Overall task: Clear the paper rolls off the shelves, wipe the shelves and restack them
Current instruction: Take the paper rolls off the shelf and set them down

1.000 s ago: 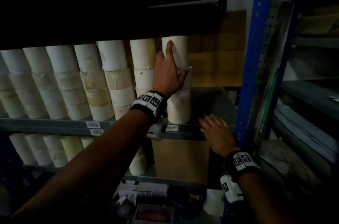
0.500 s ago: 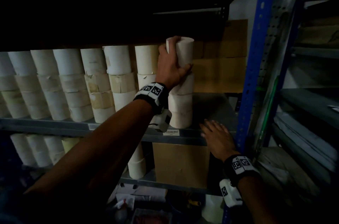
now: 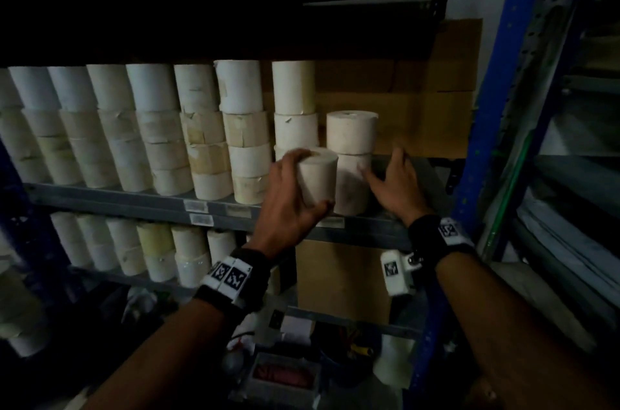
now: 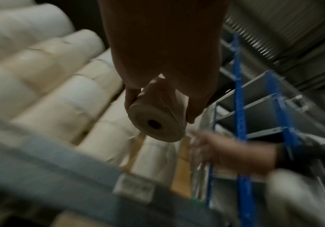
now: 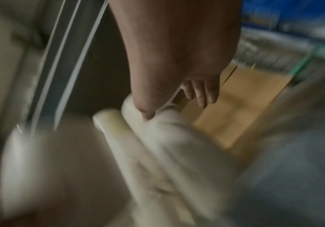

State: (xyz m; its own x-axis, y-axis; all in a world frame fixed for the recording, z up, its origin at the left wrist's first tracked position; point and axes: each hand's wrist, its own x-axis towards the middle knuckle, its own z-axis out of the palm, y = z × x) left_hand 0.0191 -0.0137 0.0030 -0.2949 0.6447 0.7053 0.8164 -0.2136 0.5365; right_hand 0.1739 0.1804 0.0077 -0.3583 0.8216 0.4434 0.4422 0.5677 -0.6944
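Note:
My left hand (image 3: 291, 189) grips a white paper roll (image 3: 318, 174) in front of the middle shelf (image 3: 134, 205), clear of the stacks. In the left wrist view the fingers wrap round that roll (image 4: 157, 122), and its core hole faces the camera. The rightmost stack (image 3: 350, 134) stands shorter than the other columns of rolls (image 3: 151, 127). My right hand (image 3: 391, 179) is beside that stack's lower roll (image 3: 349, 188). Its thumb touches the roll and its fingers are straight, off to the right. The right wrist view is blurred but shows the thumb (image 5: 145, 113) on a roll.
Cardboard boxes (image 3: 419, 114) stand behind the stack at the shelf's right end. A blue upright (image 3: 496, 107) bounds the bay on the right. Below are more rolls (image 3: 151, 248) and a cardboard box (image 3: 339, 278). Clutter lies on the floor.
My left hand lifted the top roll off the rightmost stack and brought it down and toward me. My right hand rose from the shelf edge to the side of that stack.

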